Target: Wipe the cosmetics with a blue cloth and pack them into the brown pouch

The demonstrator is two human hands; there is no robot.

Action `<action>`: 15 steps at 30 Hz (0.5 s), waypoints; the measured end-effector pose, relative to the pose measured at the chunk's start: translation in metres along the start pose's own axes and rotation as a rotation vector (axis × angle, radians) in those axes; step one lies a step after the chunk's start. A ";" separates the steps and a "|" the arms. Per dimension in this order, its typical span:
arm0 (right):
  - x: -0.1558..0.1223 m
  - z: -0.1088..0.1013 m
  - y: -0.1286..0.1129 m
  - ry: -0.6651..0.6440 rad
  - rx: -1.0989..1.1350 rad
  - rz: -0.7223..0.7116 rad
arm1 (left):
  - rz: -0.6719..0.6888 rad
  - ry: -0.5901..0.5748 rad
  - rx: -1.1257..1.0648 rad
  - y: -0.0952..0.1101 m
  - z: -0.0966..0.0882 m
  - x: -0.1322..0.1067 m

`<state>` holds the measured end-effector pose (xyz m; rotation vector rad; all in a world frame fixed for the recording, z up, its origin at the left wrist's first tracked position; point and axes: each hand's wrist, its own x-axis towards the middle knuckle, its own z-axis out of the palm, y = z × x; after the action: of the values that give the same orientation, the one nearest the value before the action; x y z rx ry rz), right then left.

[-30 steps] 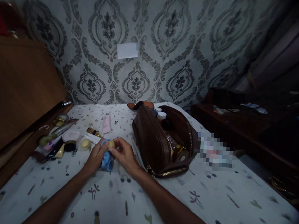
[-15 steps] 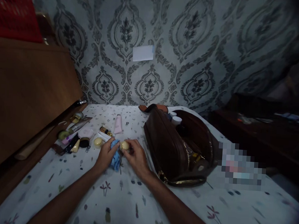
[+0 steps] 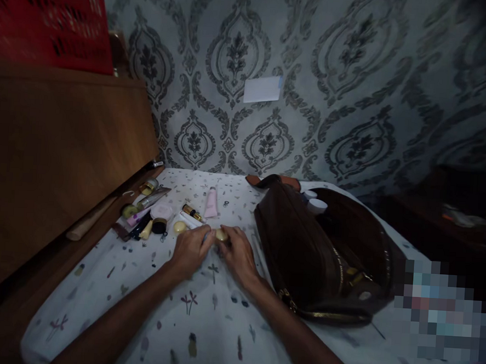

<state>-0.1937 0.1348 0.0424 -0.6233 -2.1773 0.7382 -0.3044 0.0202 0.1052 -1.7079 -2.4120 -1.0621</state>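
My left hand (image 3: 191, 250) and my right hand (image 3: 238, 254) meet over the patterned bed sheet (image 3: 201, 333). Between their fingertips sits a small round yellow jar (image 3: 222, 235). My right hand's fingers pinch it. My left hand is curled, knuckles up; only a sliver of the blue cloth (image 3: 204, 238) shows at its fingers. A brown leather toiletry bag (image 3: 300, 251) lies open just right of my right hand, with white-capped bottles (image 3: 317, 205) inside.
Several cosmetics lie left of my hands: a pink tube (image 3: 211, 202), a gold-and-black bottle (image 3: 192, 212), a second yellow jar (image 3: 179, 227), a pink compact (image 3: 161, 211). A wooden headboard (image 3: 55, 154) rises at the left, a red crate (image 3: 47, 16) on it. Dark furniture stands right.
The view swung left, so everything shifted right in frame. The blue cloth, plainly visible before, is now almost hidden under my left hand. Both hands stay on the yellow jar.
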 end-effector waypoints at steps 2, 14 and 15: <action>0.000 0.000 0.000 0.037 -0.005 -0.001 | -0.039 0.039 0.111 -0.006 -0.013 0.007; -0.003 -0.001 0.001 0.063 0.059 -0.001 | -0.396 0.098 0.561 -0.091 -0.082 0.045; -0.003 -0.001 0.001 0.066 0.058 0.004 | -0.413 0.068 0.567 -0.096 -0.082 0.047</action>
<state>-0.1907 0.1340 0.0408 -0.6138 -2.0875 0.7700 -0.4340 -0.0005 0.1356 -1.0104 -2.7195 -0.3601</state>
